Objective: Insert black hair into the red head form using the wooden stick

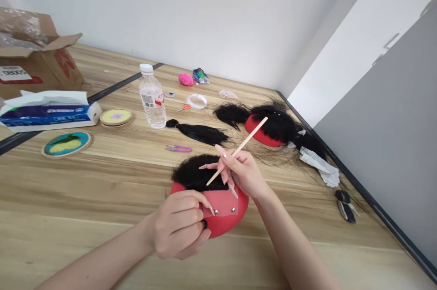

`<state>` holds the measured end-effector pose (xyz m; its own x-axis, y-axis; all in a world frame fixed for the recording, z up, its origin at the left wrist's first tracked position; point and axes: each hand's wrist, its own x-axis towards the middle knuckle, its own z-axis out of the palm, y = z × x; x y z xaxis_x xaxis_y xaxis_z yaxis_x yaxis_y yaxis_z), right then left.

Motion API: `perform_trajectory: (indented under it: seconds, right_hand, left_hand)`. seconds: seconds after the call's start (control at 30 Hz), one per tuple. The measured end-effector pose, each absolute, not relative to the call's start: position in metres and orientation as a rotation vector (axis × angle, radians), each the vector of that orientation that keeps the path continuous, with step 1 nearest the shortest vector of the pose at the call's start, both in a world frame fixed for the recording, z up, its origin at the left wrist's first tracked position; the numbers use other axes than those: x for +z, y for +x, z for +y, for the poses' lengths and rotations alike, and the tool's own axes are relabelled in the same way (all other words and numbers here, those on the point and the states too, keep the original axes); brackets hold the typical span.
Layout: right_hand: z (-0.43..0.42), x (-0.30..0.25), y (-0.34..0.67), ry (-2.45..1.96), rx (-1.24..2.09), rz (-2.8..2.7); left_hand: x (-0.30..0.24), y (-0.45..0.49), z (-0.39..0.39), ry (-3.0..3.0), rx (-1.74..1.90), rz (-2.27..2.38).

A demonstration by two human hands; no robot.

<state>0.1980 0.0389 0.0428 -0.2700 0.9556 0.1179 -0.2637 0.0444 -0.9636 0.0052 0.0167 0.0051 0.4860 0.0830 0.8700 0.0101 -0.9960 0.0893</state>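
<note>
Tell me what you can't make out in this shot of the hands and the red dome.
Head view: the working tip of the wooden stick in the right hand is lost in the black hair.
Head view: the left hand covers the near-left side of the red dome.
Head view: the cardboard box is cut off by the left edge.
Head view: the label on the water bottle is too small to read.
</note>
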Motion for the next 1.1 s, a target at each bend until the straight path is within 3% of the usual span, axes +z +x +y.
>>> perform_trajectory:
  seconds: [1.1]
  right_hand:
    - [0.0372,0.0483,0.1907,-1.016,1.221,-1.32]
  left_hand:
    - [0.0084,0.0082,0.0149,2.633,1.722,0.213]
